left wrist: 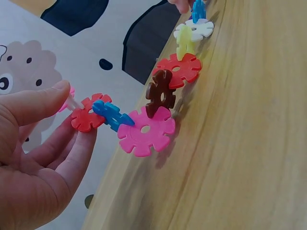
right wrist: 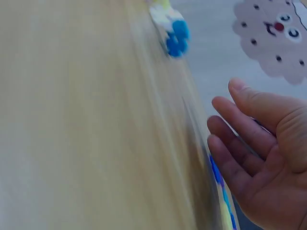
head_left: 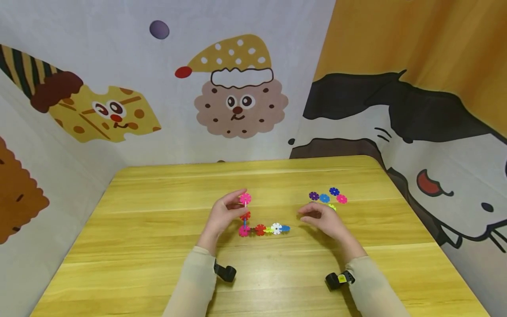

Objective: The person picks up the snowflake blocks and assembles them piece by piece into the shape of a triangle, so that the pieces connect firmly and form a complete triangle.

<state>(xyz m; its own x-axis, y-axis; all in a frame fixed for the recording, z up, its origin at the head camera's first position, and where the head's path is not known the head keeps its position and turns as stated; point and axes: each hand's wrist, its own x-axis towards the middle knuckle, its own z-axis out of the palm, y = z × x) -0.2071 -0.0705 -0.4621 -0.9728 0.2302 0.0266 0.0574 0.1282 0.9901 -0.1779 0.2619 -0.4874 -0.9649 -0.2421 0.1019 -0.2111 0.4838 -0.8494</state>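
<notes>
On a wood-grain desk (head_left: 277,277), L-shaped chain of colorful slotted discs (head_left: 258,230) near the middle, person's left hand (head_left: 225,214) holding its far end, right hand (head_left: 322,216) relaxed, thumb and fingers apart, beside loose discs (head_left: 322,198).

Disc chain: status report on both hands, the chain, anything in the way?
Left hand pinches disc chain near one end. Right hand empty, near loose discs. Chain L-shaped, links joined. Nothing visible between right hand and chain's blue end.
</notes>
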